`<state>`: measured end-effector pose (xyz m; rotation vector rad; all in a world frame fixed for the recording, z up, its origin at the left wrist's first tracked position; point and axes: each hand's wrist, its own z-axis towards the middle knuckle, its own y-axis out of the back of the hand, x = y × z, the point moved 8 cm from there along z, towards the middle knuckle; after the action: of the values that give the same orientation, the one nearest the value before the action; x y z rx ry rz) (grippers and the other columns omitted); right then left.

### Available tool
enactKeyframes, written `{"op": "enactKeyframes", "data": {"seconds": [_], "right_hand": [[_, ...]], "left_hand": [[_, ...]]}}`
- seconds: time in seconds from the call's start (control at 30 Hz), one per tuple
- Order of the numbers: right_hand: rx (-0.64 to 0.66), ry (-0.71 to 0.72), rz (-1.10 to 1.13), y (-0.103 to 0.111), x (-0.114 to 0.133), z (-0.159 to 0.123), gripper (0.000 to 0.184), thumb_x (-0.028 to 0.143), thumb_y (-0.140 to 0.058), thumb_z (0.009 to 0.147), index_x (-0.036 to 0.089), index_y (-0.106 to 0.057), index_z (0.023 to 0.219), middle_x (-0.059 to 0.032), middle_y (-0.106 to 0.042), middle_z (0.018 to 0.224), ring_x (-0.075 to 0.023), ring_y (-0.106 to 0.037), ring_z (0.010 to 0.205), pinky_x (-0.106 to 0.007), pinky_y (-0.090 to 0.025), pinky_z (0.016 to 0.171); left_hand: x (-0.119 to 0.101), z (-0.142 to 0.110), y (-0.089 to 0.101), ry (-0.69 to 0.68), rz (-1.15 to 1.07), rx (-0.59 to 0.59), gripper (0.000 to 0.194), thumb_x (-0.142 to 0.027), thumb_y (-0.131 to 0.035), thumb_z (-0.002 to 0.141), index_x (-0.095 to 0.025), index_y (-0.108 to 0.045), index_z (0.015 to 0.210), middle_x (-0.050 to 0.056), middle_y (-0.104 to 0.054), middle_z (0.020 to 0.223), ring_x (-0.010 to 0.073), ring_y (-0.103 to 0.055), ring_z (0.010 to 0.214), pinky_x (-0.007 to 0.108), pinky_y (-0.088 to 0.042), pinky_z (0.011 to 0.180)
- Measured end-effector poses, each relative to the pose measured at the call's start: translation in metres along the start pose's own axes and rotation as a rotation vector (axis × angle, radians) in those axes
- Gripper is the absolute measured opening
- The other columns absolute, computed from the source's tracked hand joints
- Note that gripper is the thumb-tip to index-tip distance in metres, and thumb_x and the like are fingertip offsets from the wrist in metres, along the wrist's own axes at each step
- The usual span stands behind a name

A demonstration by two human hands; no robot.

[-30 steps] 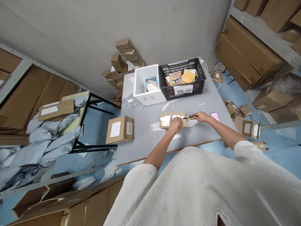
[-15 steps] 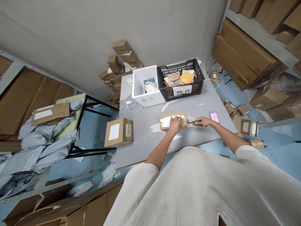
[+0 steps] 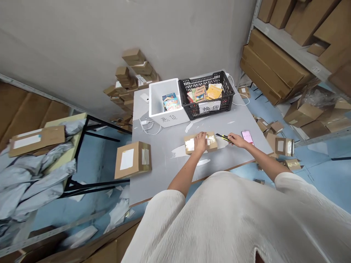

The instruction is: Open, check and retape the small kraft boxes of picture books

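Observation:
A small taped cardboard box with a white label lies on the grey table. My left hand grips it from above, the fingers curled over its top and covering part of the label. Just right of the box, my right hand is closed round a yellow-and-black utility knife. The knife points left, its tip close to the far right corner of the box; whether they touch I cannot tell. A phone with a pink screen lies beside my right wrist.
Behind the box stand a white foam bin and a black plastic crate, both holding small packets. A larger carton sits at the table's left edge. White cables lie near the bin. Shelves of cartons rise at the right.
The knife has tilted, its tip now nearer the far right corner of the box. My left hand has slid a little left along the box top. The whole view has shifted slightly.

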<state>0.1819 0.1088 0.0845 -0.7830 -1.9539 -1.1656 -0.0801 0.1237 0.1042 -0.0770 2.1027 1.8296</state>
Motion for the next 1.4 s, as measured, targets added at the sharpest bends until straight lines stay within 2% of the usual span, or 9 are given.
{"op": "enactKeyframes", "data": {"seconds": [0.13,0.33,0.57,0.7,0.87,1.07,1.17,1.3,1.4], "right_hand": [[-0.026,0.161,-0.252,-0.008,0.016,-0.005,0.026,0.045,-0.059,0.104,0.024,-0.07,0.117,-0.0045,-0.078,0.101,-0.0222,-0.07,0.09,-0.031,-0.052,0.083],[-0.077,0.242,-0.492,-0.02,0.017,-0.005,0.033,0.034,-0.069,0.099,0.023,-0.074,0.13,-0.0138,-0.077,0.124,-0.0319,-0.069,0.117,-0.041,-0.051,0.105],[-0.089,0.228,-0.471,-0.026,0.015,-0.002,0.033,0.032,-0.071,0.099,0.021,-0.075,0.13,-0.0143,-0.078,0.123,-0.0322,-0.07,0.117,-0.043,-0.051,0.107],[-0.075,0.213,-0.487,-0.025,0.016,0.003,0.033,0.032,-0.074,0.098,0.023,-0.076,0.129,-0.0132,-0.078,0.123,-0.0318,-0.07,0.116,-0.043,-0.051,0.107],[-0.163,0.196,-0.52,-0.023,0.014,0.003,0.033,0.033,-0.071,0.101,0.021,-0.075,0.132,-0.0151,-0.077,0.129,-0.0329,-0.068,0.121,-0.043,-0.049,0.11],[-0.19,0.219,-0.609,-0.025,0.009,0.005,0.039,0.038,-0.066,0.103,0.022,-0.075,0.137,-0.0153,-0.075,0.128,-0.0341,-0.065,0.118,-0.044,-0.049,0.107],[-0.215,0.224,-0.607,-0.012,0.002,0.009,0.042,0.04,-0.065,0.103,0.022,-0.074,0.139,-0.0161,-0.074,0.125,-0.0351,-0.065,0.118,-0.045,-0.049,0.106],[-0.404,0.088,-0.507,0.033,-0.022,0.011,0.043,0.04,-0.06,0.104,0.019,-0.073,0.139,-0.0179,-0.075,0.122,-0.0355,-0.067,0.115,-0.048,-0.051,0.106],[-0.439,0.037,-0.47,0.052,-0.032,0.011,0.046,0.041,-0.066,0.099,0.019,-0.073,0.139,-0.0174,-0.075,0.129,-0.0366,-0.067,0.119,-0.05,-0.051,0.109]], "left_hand": [[0.004,0.006,-0.007,-0.026,0.031,0.021,0.064,-0.016,-0.053,0.1,-0.028,-0.046,0.162,0.015,-0.049,0.17,0.0327,-0.038,0.163,0.056,-0.027,0.132],[0.009,0.012,-0.012,-0.056,0.011,0.046,0.07,-0.022,-0.052,0.101,-0.027,-0.038,0.169,0.017,-0.053,0.166,0.0347,-0.043,0.158,0.06,-0.024,0.132],[0.003,0.006,-0.019,-0.114,-0.008,-0.008,0.069,-0.025,-0.047,0.101,-0.016,-0.039,0.169,0.022,-0.044,0.173,0.0374,-0.035,0.164,0.057,-0.022,0.134],[0.005,0.005,-0.022,-0.13,-0.03,0.004,0.068,-0.026,-0.044,0.102,-0.018,-0.039,0.17,0.021,-0.044,0.174,0.0362,-0.033,0.165,0.058,-0.023,0.134],[0.009,0.001,-0.023,-0.122,-0.032,-0.019,0.063,-0.031,-0.037,0.108,-0.017,-0.04,0.169,0.019,-0.042,0.176,0.0322,-0.032,0.167,0.052,-0.021,0.136],[0.013,0.002,-0.029,-0.151,0.01,-0.046,0.064,-0.04,-0.035,0.111,-0.017,-0.04,0.171,0.018,-0.041,0.178,0.0333,-0.032,0.168,0.052,-0.023,0.137],[0.013,0.002,-0.032,-0.143,0.01,-0.053,0.063,-0.037,-0.036,0.111,-0.016,-0.042,0.17,0.017,-0.043,0.176,0.0332,-0.033,0.167,0.052,-0.024,0.137],[0.012,0.001,-0.035,-0.129,-0.005,-0.058,0.062,-0.034,-0.033,0.111,-0.014,-0.043,0.169,0.018,-0.043,0.176,0.0331,-0.033,0.168,0.052,-0.024,0.137],[0.013,0.001,-0.036,-0.112,-0.011,-0.054,0.061,-0.034,-0.032,0.112,-0.015,-0.044,0.169,0.017,-0.042,0.178,0.0327,-0.032,0.168,0.053,-0.022,0.138]]}}
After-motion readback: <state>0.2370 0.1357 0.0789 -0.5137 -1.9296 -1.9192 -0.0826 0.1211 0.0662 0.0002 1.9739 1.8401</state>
